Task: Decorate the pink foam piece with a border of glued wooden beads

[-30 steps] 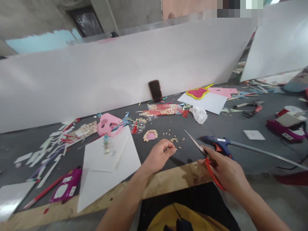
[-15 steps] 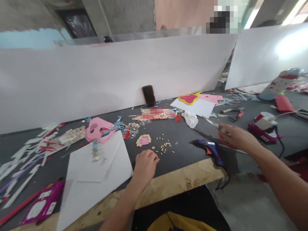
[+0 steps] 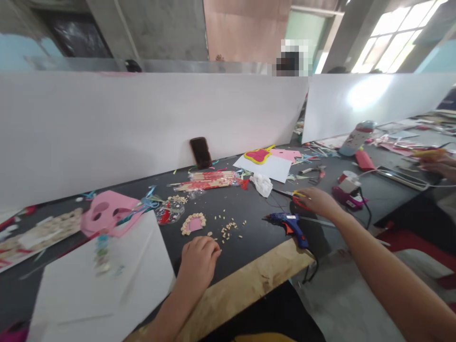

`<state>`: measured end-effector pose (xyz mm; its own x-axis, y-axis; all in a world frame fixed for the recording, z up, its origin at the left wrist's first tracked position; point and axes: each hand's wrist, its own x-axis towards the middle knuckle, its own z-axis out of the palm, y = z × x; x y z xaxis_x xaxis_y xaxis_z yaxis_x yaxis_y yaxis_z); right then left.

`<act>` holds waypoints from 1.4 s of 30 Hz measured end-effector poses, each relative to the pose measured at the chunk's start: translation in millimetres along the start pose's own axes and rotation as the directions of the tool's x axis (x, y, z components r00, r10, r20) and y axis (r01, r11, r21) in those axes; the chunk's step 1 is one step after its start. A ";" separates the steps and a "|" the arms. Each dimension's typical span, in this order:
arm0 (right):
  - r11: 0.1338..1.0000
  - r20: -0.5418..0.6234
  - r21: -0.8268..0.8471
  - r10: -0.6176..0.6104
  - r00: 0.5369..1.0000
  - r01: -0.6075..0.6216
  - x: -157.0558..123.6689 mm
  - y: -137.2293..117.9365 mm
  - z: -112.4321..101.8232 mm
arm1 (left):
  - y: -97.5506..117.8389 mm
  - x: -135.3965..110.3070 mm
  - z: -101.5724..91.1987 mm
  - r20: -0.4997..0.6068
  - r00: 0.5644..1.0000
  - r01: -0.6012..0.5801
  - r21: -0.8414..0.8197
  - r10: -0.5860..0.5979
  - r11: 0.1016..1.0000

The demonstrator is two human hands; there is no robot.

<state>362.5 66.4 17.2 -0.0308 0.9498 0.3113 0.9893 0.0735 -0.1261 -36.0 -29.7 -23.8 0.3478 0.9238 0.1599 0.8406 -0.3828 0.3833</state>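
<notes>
My left hand (image 3: 199, 259) rests on the dark table (image 3: 249, 209) near its wooden front edge, fingers curled shut; what they hold is hidden. Loose wooden beads (image 3: 228, 229) and a small bead-framed pink piece (image 3: 193, 223) lie just beyond it. My right hand (image 3: 318, 202) reaches out to the right and is closed over the red handles of the scissors (image 3: 292, 195), whose blades point left, low over the table. A blue glue gun (image 3: 289, 223) lies just in front of that hand.
A white divider board (image 3: 142, 118) runs along the back with a phone (image 3: 200, 152) leaning on it. Around lie white paper (image 3: 99, 280), a pink mask (image 3: 107, 213), a pack of sticks (image 3: 210, 179), crumpled tissue (image 3: 261, 183) and a magenta device (image 3: 347, 194). Another person's hand (image 3: 440, 166) works at far right.
My right hand has carried the scissors away from the front edge, out to the right past the glue gun. My left hand has drawn back from the beads and curled shut. The view has swung right.
</notes>
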 end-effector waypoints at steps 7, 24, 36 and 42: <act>0.987 0.163 0.050 0.140 0.977 -0.150 -86.9 -42.8 0.8 | -13.6 -0.7 17.9 -0.232 0.961 -0.170 -0.072 0.149 0.983; 0.845 0.049 0.446 0.307 0.951 -0.296 -122.8 -40.3 27.2 | -21.7 -8.4 24.7 -0.420 0.891 -0.260 -0.162 0.172 0.952; 0.803 -0.167 0.578 0.289 0.943 -0.143 -138.9 -35.8 33.8 | -16.6 -9.8 11.1 -0.462 0.879 -0.198 -0.137 0.114 0.971; 0.829 -0.223 0.560 0.148 0.964 0.002 -146.2 -42.7 32.3 | -15.6 -10.4 14.2 -0.424 0.898 -0.193 -0.141 0.118 0.971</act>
<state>320.2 -65.9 -53.3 0.1485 0.8583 0.4912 0.7398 0.2332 -0.6311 -46.8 -33.3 -44.4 0.2350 0.7841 0.5744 0.6905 -0.5506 0.4691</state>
